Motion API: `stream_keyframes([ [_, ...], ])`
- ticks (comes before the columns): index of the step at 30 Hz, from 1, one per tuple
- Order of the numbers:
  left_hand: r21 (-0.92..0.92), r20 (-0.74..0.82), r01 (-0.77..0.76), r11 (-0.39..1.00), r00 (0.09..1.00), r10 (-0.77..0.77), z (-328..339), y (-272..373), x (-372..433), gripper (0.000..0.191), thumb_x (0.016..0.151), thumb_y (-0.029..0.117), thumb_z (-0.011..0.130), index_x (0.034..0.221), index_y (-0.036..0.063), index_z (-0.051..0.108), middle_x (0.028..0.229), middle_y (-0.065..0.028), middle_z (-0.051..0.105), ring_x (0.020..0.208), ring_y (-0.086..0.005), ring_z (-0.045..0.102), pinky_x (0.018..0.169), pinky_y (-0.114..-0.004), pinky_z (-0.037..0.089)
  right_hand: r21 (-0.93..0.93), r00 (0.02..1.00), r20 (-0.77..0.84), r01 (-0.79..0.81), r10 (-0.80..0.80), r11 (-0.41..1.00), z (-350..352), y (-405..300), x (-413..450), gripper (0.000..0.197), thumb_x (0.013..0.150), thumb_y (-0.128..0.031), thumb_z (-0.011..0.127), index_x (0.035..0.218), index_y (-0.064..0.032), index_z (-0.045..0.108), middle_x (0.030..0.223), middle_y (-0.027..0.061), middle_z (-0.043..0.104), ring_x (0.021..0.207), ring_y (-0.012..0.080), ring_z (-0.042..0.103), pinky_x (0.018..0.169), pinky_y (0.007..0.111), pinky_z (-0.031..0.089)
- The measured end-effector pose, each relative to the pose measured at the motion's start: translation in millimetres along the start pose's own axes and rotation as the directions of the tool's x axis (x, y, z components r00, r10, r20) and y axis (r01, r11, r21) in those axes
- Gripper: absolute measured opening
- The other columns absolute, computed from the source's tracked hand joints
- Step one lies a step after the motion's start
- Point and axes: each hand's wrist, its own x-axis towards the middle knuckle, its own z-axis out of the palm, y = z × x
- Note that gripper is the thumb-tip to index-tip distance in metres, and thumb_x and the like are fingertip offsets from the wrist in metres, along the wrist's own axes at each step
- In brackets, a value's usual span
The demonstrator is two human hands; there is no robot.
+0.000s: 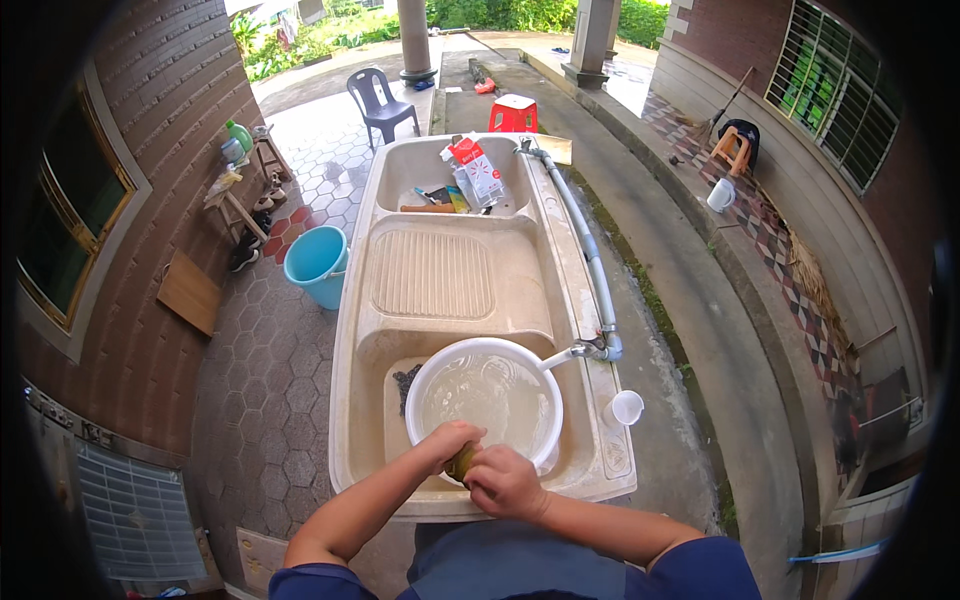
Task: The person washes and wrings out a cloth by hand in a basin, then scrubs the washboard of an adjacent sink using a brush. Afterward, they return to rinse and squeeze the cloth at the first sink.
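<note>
Both hands meet over the near rim of a white plastic basin (559,420), which holds cloudy water (487,397). My left hand (452,441) grips a greenish-brown object (459,465) that is mostly covered by my fingers; I cannot tell what it is. My right hand (504,480) holds the same object from the right, its fingers closed on the near end. The basin sits in the near bowl of a beige laundry sink (349,420). A tap (589,349) reaches over the basin's right rim. Dark mesh-like material (406,382) lies left of the basin.
A ribbed washboard (433,274) is moulded into the sink's middle. Plastic packaging (478,176) and a brown-handled tool (427,209) lie in the far bowl. A white cup (626,408) stands at the right edge. On the left floor is a blue bucket (316,262); a red stool (514,114) stands beyond.
</note>
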Motion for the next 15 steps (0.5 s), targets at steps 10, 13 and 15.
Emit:
stream_keyframes([
  [10,-0.501,-0.106,-0.334,0.799,0.939,0.327,77,-31,-127,0.034,0.082,0.016,0.054,0.112,-0.0007,0.049,0.110,-0.0176,0.057,0.099,-0.0309,0.060,0.085,-0.047,0.051,0.370,0.655,0.492,-0.754,0.574,0.543,-87,21,-67,0.096,0.075,-0.053,0.067,0.143,-0.0069,0.018,0.143,0.0214,0.015,0.136,0.0348,0.013,0.111,0.040,0.016],
  [13,-0.674,-0.122,-0.388,0.629,0.898,0.423,98,-27,-145,0.037,0.077,0.011,0.054,0.111,-0.0021,0.047,0.109,-0.0187,0.057,0.099,-0.0328,0.059,0.088,-0.046,0.049,0.394,0.841,0.322,-0.537,0.435,0.746,-96,-2,-81,0.081,0.083,-0.047,0.062,0.140,-0.0047,0.025,0.134,0.0215,0.036,0.128,0.0313,0.035,0.106,0.041,0.028],
  [15,-0.490,-0.213,-0.596,0.636,0.790,0.575,116,-23,-160,0.041,0.072,0.008,0.055,0.110,-0.0030,0.046,0.109,-0.0185,0.055,0.101,-0.0325,0.057,0.090,-0.045,0.047,0.579,0.743,0.397,-0.659,0.539,0.481,-100,-7,-85,0.069,0.088,-0.039,0.057,0.139,-0.0038,0.027,0.132,0.0189,0.040,0.124,0.0281,0.040,0.104,0.038,0.032],
])
